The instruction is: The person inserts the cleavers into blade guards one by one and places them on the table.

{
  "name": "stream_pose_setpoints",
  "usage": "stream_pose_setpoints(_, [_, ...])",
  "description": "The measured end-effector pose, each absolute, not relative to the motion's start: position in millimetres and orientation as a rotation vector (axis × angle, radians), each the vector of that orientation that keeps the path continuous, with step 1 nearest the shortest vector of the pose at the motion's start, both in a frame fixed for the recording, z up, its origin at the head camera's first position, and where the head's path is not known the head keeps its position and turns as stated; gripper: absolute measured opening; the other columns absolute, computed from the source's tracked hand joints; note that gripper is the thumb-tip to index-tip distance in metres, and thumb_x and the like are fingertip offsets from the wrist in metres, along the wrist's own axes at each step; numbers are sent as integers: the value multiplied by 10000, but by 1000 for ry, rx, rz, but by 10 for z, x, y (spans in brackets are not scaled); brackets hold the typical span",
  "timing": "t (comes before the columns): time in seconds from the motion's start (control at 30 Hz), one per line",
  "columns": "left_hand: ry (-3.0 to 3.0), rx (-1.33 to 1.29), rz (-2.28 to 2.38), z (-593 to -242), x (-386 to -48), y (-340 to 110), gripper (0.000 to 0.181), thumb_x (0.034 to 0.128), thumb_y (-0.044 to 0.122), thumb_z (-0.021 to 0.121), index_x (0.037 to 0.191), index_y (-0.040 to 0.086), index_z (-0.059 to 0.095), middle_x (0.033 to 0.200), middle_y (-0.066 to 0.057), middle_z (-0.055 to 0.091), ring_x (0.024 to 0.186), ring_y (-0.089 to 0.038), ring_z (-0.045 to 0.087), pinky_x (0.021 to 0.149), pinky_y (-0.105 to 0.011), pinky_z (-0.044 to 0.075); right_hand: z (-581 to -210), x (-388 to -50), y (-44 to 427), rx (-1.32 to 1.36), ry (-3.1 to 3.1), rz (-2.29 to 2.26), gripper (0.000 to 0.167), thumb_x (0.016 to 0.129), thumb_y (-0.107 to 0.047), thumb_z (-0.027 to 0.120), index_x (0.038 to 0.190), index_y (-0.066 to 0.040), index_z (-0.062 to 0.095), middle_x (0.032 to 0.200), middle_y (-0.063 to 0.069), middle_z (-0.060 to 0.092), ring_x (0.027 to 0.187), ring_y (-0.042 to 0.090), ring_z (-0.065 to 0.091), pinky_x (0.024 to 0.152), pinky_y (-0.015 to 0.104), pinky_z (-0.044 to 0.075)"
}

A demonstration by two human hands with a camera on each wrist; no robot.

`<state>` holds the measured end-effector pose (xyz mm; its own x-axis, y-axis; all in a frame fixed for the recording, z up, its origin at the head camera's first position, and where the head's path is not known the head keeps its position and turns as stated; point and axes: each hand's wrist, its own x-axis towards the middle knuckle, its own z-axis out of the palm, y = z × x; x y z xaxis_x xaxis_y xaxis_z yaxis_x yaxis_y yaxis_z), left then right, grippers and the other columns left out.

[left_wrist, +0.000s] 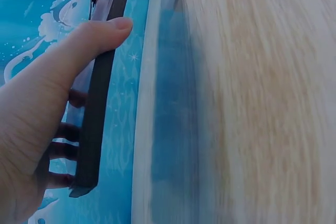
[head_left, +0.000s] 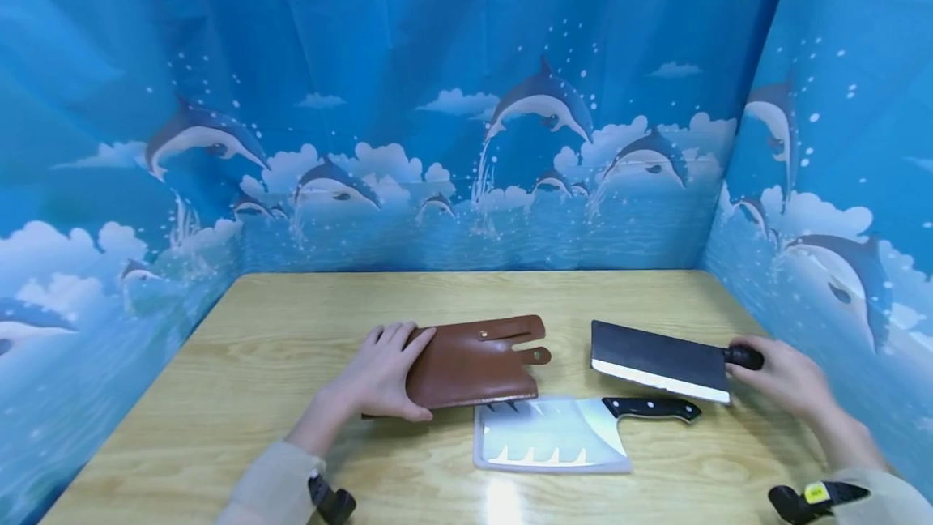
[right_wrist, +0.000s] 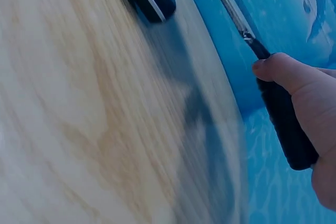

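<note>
Two things are up off the desk (head_left: 291, 318): the left grip (head_left: 394, 371) is spread fairly wide but holding the back end of a brown sheath (head_left: 470, 363), thumb at the near edge, I reckon to leave the strap end (head_left: 538, 356) free towards the cleaver (head_left: 656, 359). The right grip (head_left: 787, 379) is wrapped snugly round its black handle (head_left: 745, 357), thumb up by the blade, probably for control; another knife (head_left: 649, 408) in a pale guard (head_left: 547, 433) lies flat, nearer the person.

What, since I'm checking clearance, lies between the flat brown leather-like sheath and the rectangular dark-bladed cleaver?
Nothing: in the head view, only bare pale wooden tabletop shows between the brown leather-like sheath and the dark-bladed cleaver.
</note>
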<state>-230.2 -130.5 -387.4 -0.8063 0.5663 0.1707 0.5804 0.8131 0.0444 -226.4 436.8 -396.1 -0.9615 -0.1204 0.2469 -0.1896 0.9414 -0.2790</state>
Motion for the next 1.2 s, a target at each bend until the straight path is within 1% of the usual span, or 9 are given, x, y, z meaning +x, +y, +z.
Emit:
stream_pose_setpoints(0.17, [-2800, -932, -123, -3855, -2289, -1275, 1143, 565, 719, 676, 1460, 127, 283, 1382, -180, 361, 1253, -347, 345, 1003, -560, 259, -3906, -2291, 4178, 307, -2796, 381, 370, 757, -263, 744, 1023, -27, 643, 878, 191, 629, 746, 352, 585, 519, 428, 428])
stream_pose_setpoints(0.27, [-2788, -946, -116, -3855, -2280, -1255, 1141, 570, 725, 668, 1461, 130, 278, 1382, -177, 360, 1251, -343, 347, 1004, -556, 262, -3893, -2294, 4079, 335, -2764, 369, 360, 751, -250, 747, 1021, -35, 645, 878, 189, 628, 747, 349, 580, 511, 423, 421])
stream_pose_setpoints(0.43, [-2771, -964, -143, -3876, -2267, -1226, 1139, 574, 716, 673, 1463, 128, 273, 1385, -180, 356, 1253, -346, 344, 1008, -556, 258, -3878, -2301, 3921, 398, -2695, 362, 344, 725, -193, 758, 1014, -37, 653, 894, 175, 635, 783, 348, 582, 539, 437, 436])
stream_pose_setpoints(0.7, [-2756, -992, -108, -3901, -2264, -1211, 1138, 580, 729, 658, 1467, 134, 266, 1387, -178, 352, 1256, -338, 338, 1008, -557, 253, -3858, -2324, 3746, 457, -2668, 437, 337, 726, -165, 762, 1016, -37, 648, 931, 176, 641, 829, 370, 582, 593, 483, 453])
stream_pose_setpoints(0.9, [-2760, -1004, -88, -3939, -2266, -1195, 1140, 583, 729, 656, 1468, 130, 259, 1392, -186, 344, 1261, -341, 331, 1012, -551, 255, -3905, -2339, 3690, 519, -2607, 459, 328, 702, -123, 768, 992, -23, 650, 907, 153, 653, 801, 345, 591, 625, 439, 449])
stream_pose_setpoints(1.07, [-2742, -1019, -62, -3944, -2256, -1155, 1140, 576, 736, 652, 1463, 129, 269, 1389, -180, 349, 1261, -334, 334, 1012, -541, 264, -3915, -2337, 3576, 568, -2589, 450, 339, 688, -120, 778, 989, -26, 655, 895, 136, 652, 780, 313, 595, 602, 400, 447])
stream_pose_setpoints(1.2, [-2719, -1045, -70, -3939, -2250, -1119, 1144, 570, 741, 649, 1461, 128, 274, 1383, -179, 357, 1259, -327, 339, 1012, -536, 269, -3906, -2332, 3488, 590, -2577, 438, 361, 671, -133, 791, 994, -39, 661, 911, 140, 656, 790, 324, 597, 598, 406, 449])
